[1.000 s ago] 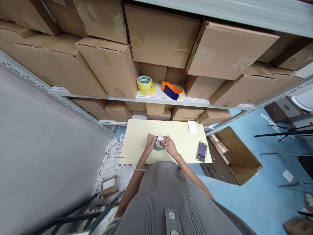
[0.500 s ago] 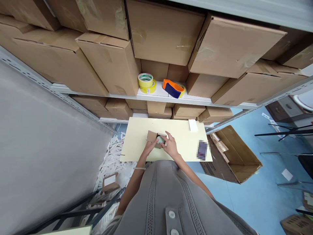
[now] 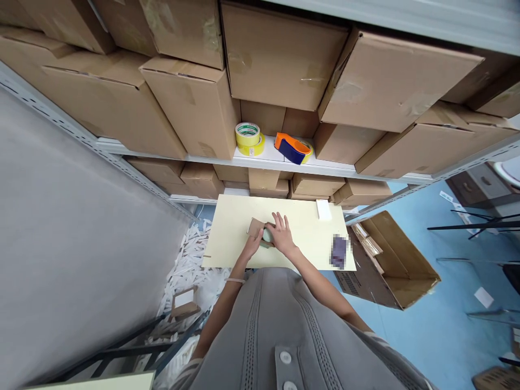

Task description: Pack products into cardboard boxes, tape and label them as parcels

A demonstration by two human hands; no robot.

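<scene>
Small box (image 3: 257, 227): brown, with one flap (image 3: 255, 223) up. It is at the worktop (image 3: 227, 227), right in front of the person. I cannot tell if it rests there or is held a little above.
Green round thing (image 3: 267, 235): pale, sits at the right of the flap, between the two hands. It looks to be in the box's mouth, but fingers hide part of it.
Left hand (image 3: 252, 246): on the near left side of the box. Its grip is bent and nearly closed, with hold of the box.
Right hand (image 3: 282, 236): on the right side, touching the green round thing. Its grip is loose, with some fingers spread and pointing away from the body. I cannot tell if it pinches anything.
Which is nearer: both hands are close, and the flap is on the left hand's side.
Long way: the green thing looks round, so no long side shows.
White box (image 3: 323, 209): well apart, off to the right.
</scene>
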